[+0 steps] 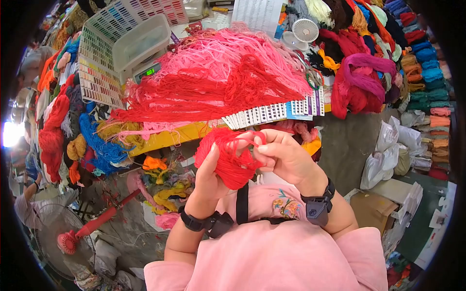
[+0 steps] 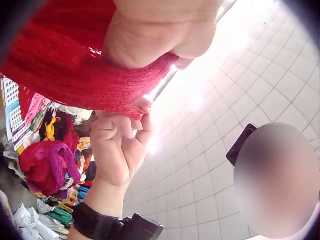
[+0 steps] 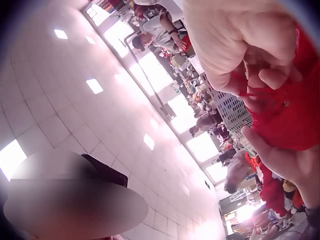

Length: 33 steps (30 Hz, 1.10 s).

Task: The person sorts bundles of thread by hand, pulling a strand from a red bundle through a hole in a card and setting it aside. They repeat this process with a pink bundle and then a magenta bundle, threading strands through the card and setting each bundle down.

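A skein of red yarn is held up in front of the chest in the head view. My left hand grips it, thumb on the near side and fingers at its upper edge. At the skein's right end, my right hand pinches a few red strands that form a small loop above the fingertips. The left wrist view has the red skein stretched across the top, with the right hand at its lower edge. In the right wrist view, curled right fingers partly cover the skein.
Beyond the hands, a table bears a heap of pink yarn with red yarn over it. Shade cards, a clear plastic bin and a small white fan stand around it. A floor fan is at lower left.
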Available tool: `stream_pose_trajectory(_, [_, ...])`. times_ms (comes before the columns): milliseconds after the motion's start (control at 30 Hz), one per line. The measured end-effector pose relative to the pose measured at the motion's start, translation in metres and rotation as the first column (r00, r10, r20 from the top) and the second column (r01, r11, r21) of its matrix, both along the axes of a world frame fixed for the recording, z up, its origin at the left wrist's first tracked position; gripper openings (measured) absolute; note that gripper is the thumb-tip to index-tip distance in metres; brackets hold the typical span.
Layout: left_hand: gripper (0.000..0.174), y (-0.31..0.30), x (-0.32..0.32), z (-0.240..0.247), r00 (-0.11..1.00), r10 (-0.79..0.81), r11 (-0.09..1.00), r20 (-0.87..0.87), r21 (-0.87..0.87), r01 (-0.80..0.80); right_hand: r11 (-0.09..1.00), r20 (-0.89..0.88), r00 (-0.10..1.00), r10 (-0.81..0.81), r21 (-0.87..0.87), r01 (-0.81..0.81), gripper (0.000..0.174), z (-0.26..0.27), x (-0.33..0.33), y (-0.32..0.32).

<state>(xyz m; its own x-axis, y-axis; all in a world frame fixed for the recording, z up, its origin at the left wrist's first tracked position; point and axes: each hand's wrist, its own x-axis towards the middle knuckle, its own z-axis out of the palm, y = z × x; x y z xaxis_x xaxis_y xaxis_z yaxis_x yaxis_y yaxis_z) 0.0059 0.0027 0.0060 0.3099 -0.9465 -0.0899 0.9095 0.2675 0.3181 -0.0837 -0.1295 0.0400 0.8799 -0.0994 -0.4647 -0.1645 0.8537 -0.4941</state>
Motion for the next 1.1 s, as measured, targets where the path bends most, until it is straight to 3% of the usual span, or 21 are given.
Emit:
stream_pose_trajectory(33, [0.050, -0.002, -0.002, 0.002, 0.998, 0.045, 0.998, 0.051, 0.040, -0.047, 1.000, 0.000, 1.000, -0.004, 0.000, 0.004, 0.014, 0.002, 0.001, 0.001])
stream_pose_trajectory(100, [0.050, -0.004, -0.004, 0.001, 0.991, 0.086, 0.993, 0.105, 0.076, -0.094, 0.974, -0.077, 0.996, -0.046, -0.223, 0.027, 0.014, 0.004, 0.004, 0.005])
stream_pose_trajectory(233, [0.051, -0.006, -0.005, -0.005, 0.986, 0.045, 0.996, 0.162, 0.074, -0.058, 0.988, -0.002, 1.000, 0.010, -0.156, -0.010, 0.013, -0.001, 0.003, 0.002])
stream_pose_trajectory(300, [0.051, -0.008, -0.004, -0.003, 0.980, 0.038, 0.996, 0.194, 0.068, -0.052, 0.928, -0.094, 0.992, -0.087, -0.370, 0.046, 0.010, 0.006, 0.010, 0.012])
stream_pose_trajectory(400, [0.054, -0.008, -0.006, -0.001, 0.985, -0.028, 0.997, 0.169, 0.081, 0.014, 0.869, -0.099, 0.994, -0.043, -0.494, -0.012, 0.007, -0.004, 0.011, 0.011])
stream_pose_trajectory(800, [0.054, -0.013, -0.004, 0.003, 0.997, 0.033, 0.992, 0.073, 0.118, -0.041, 0.933, -0.089, 0.995, -0.042, -0.359, 0.008, 0.008, -0.001, 0.010, 0.006])
stream_pose_trajectory(867, [0.034, -0.013, -0.004, -0.002, 0.994, 0.036, 0.959, 0.100, 0.275, -0.062, 0.930, -0.072, 0.996, -0.044, -0.368, 0.014, 0.009, 0.002, 0.011, 0.006])
stream_pose_trajectory(967, [0.027, -0.016, -0.003, 0.001, 0.995, 0.096, 0.956, 0.002, 0.279, -0.093, 0.917, -0.054, 0.997, -0.056, -0.398, 0.030, 0.012, -0.001, 0.011, 0.006])
stream_pose_trajectory(1100, [0.026, -0.019, -0.003, 0.001, 0.995, 0.097, 0.961, 0.004, 0.259, -0.095, 0.904, -0.039, 0.990, -0.132, -0.415, 0.104, 0.014, -0.002, 0.015, 0.007])
